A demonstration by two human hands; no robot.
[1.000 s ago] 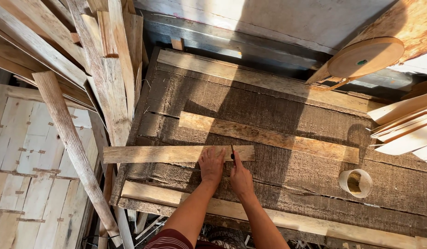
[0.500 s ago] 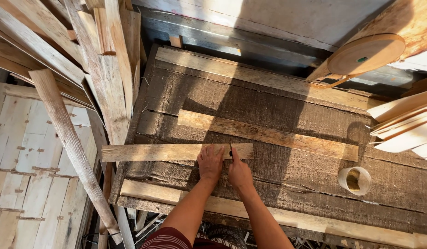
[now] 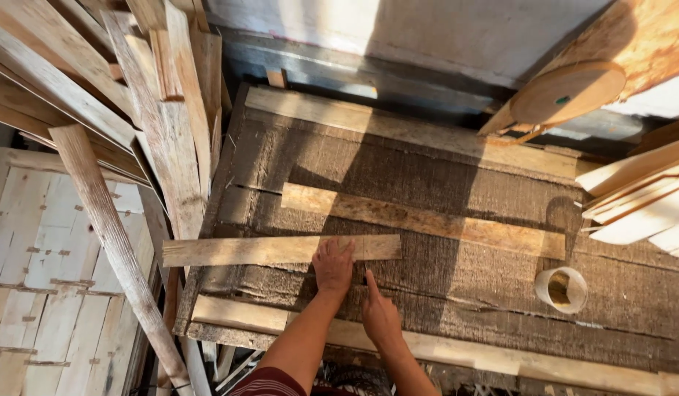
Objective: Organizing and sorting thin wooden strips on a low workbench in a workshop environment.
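Note:
My left hand (image 3: 334,265) lies flat, palm down, on the near edge of a short pale wooden slat (image 3: 244,251) that rests crosswise on a dark, rough workbench top (image 3: 457,282). My right hand (image 3: 380,314) sits a little nearer to me, off the slat, over the bench's front part. Its fingers are curled and one tip points toward the slat. Whether it holds something thin is hidden from this angle. A longer slat (image 3: 427,218) lies just beyond, slightly slanted.
A short cardboard tube (image 3: 562,289) lies on the bench at the right. Loose planks (image 3: 171,110) lean in a pile at the left over a pale slatted panel (image 3: 39,257). A round wooden disc (image 3: 567,92) and stacked light boards (image 3: 640,198) stand at the right.
My right hand, which held a thin dark tool against the slat's edge, has drawn back toward me off the slat. My left hand stays pressed on the slat.

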